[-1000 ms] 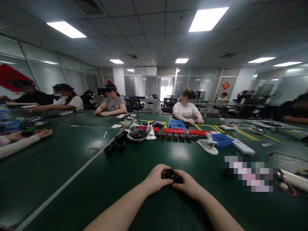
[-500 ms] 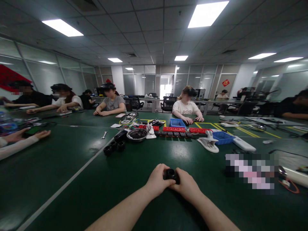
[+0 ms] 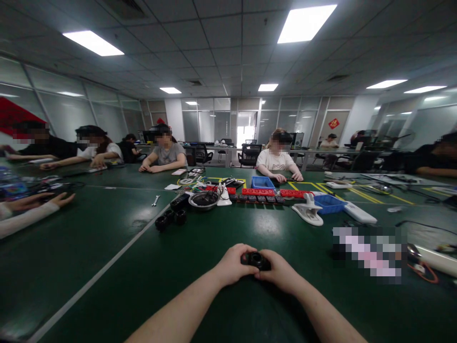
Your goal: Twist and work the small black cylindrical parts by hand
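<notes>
My left hand [image 3: 235,265] and my right hand [image 3: 280,272] meet over the green table, closed around a small black plastic part [image 3: 257,259]. A round ring or opening faces up on it, and a dim reddish spot shows near its left end. Fingers cover its sides and underside, so its exact kind is unclear. Farther off to the left stands a cluster of several black round pieces [image 3: 170,219], apart from both hands.
Beyond my hands lie a round metal-rimmed dish [image 3: 203,200], red strips [image 3: 259,192], a white clamp [image 3: 309,212], blue trays [image 3: 331,204] and a wrench [image 3: 155,200]. Cables and a white tube [image 3: 433,262] are at the right. A co-worker's hands [image 3: 53,202] are at the left; others sit opposite.
The black part has turned in my hands; more of its left end shows, and its ring sits slightly lower and farther right. My right hand has shifted a little.
</notes>
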`<state>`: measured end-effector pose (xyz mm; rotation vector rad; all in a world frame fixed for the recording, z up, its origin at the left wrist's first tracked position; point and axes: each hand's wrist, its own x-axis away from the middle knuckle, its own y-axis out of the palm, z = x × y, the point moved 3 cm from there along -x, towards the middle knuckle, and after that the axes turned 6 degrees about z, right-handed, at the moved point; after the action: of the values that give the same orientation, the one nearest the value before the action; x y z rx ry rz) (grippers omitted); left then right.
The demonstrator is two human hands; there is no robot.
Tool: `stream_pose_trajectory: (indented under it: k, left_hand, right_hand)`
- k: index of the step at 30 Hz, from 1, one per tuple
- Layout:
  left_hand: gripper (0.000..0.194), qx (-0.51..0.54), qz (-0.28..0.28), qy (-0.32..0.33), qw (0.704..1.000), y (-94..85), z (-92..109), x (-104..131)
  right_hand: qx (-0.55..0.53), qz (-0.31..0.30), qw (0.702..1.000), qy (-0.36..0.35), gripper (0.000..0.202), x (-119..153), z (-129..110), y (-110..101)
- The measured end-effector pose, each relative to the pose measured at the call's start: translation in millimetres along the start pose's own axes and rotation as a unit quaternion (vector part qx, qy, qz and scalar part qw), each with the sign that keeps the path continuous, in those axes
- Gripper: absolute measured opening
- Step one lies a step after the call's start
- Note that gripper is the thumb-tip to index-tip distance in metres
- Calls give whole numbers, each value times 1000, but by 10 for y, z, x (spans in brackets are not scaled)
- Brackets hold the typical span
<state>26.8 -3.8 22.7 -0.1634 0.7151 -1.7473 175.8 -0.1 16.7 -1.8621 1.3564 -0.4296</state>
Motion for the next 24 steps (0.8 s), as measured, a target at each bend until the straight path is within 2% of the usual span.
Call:
stream_pose_trajectory:
  k: [5, 8, 10, 13, 15, 17, 20, 24]
  left_hand:
    - [39, 1, 77, -69, 995, 87, -4, 35]
    - [37, -2, 106, -85, 991, 98, 10, 40]
    - [36, -3, 95, -80, 992, 81, 27, 37]
    - [36, -3, 54, -56, 997, 33, 45, 22]
    - [38, -2, 25, -36, 999, 1, 41, 8]
    - [41, 4, 0, -20, 1000, -21, 32, -4]
    - [42, 5, -10, -9, 1000, -34, 31, -5]
    - [39, -11, 21, -31, 999, 9, 53, 28]
  right_hand:
    - [170, 94, 980, 54, 23, 21, -75, 65]
    - [217, 109, 968, 58, 19, 23, -123, 81]
    - [186, 92, 977, 43, 25, 16, -112, 82]
    - [75, 46, 996, -7, 51, 3, -44, 56]
    - [3, 10, 1000, -29, 56, -2, 14, 22]
    - [-46, -23, 998, -29, 47, -3, 59, -13]
    - [-63, -44, 997, -9, 33, -6, 82, -38]
    - [5, -3, 1000, 21, 23, -18, 58, 17]
